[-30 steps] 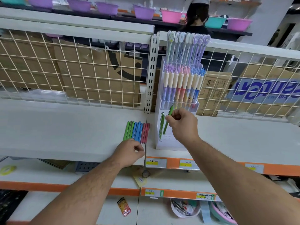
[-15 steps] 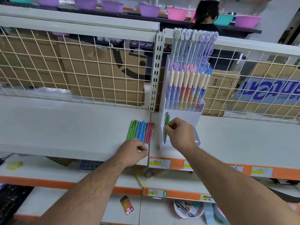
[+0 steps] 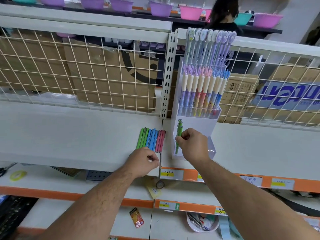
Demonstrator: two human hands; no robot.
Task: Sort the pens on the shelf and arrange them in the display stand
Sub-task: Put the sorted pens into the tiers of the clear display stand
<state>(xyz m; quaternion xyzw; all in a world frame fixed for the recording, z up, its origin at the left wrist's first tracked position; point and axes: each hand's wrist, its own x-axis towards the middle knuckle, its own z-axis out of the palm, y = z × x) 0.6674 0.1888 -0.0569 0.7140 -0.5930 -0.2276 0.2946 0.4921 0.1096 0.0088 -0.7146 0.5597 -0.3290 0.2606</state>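
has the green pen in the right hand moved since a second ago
Yes. The green pen, gripped by the right hand, has dropped lower against the display stand, into its front compartment.

Plastic basins [image 3: 190, 13], cardboard boxes [image 3: 110, 84], price labels [image 3: 171, 174]

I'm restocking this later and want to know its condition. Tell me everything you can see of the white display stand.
The display stand is white, likely plastic, with three stepped tiers and clear fronts. It stands upright on the shelf, in front of the wire grid. The back tier holds tall round-topped pens, the middle one pastel pens with cream caps. In the low front tier, the right hand pinches a green pen at its left end, beside another green one.
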